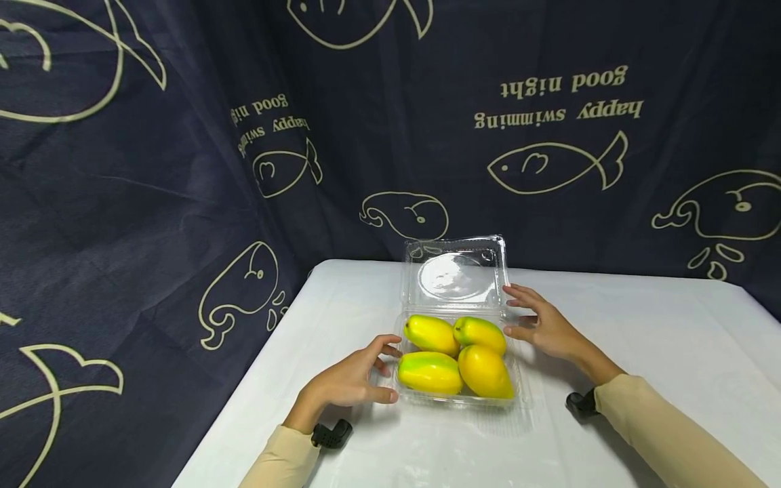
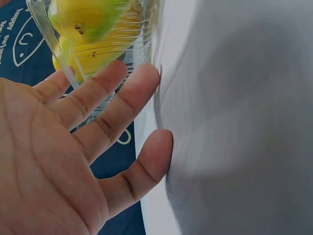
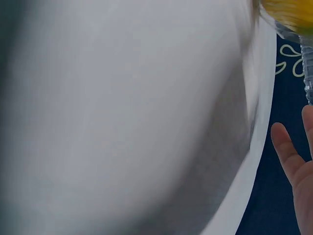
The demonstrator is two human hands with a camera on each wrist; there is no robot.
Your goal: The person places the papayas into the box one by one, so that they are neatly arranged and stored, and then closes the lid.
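A clear plastic clamshell box point(image 1: 488, 401) stands on the table with its lid point(image 1: 451, 279) tipped back toward the far side. Several yellow-green fruits that look like mangoes point(image 1: 430, 373) lie in its base. Beside the base's left wall is my left hand point(image 1: 350, 379), fingers spread and thumb apart. In the left wrist view its fingertips come close to the ribbed wall; contact is unclear. My right hand point(image 1: 552, 325) is at the box's right side, fingertips by the lid's edge and thumb near the base. Only part of that hand point(image 3: 303, 176) shows in the right wrist view.
The box is on a white-covered table point(image 1: 641, 339). Behind and left of it hangs a dark blue curtain point(image 1: 366, 122) printed with fish and lettering. Each wrist wears a small black device point(image 1: 332, 434).
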